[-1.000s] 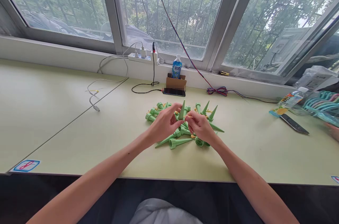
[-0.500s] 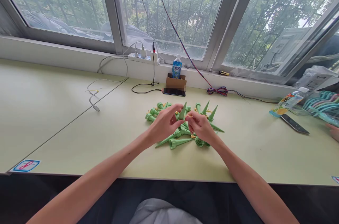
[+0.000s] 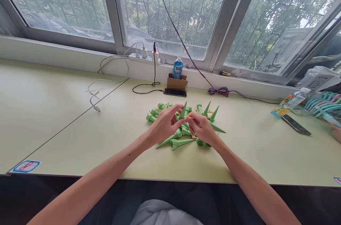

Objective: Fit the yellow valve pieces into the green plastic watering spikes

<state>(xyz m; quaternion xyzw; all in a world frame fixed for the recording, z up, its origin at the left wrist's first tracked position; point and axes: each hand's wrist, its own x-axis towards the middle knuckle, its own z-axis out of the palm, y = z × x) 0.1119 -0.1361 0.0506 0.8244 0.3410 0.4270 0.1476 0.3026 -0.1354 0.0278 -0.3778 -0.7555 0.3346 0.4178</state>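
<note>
My left hand point(image 3: 167, 122) is closed around the base of a green plastic plant watering spike point(image 3: 183, 110), its point up. Close beside it, my right hand point(image 3: 200, 124) pinches a small yellow-orange valve piece point(image 3: 189, 116) at the side of the spike's base. The fingers hide most of that piece. Under and around both hands lies a heap of similar green spikes point(image 3: 183, 143), some on their sides, some standing point up. Bits of yellow show among them.
Behind the heap are a phone point(image 3: 175, 92) on a black cable, a cardboard box point(image 3: 177, 83) and a blue bottle point(image 3: 177, 67). At right lie coiled wire point(image 3: 218, 91), a clear bottle point(image 3: 291, 102), another phone point(image 3: 296, 124), hangers point(image 3: 323, 104) and another person's hand point(image 3: 336, 132).
The held spike tilts slightly differently and sits a little further left. My right hand has shifted slightly left with it. The other person's hand at far right has moved a little.
</note>
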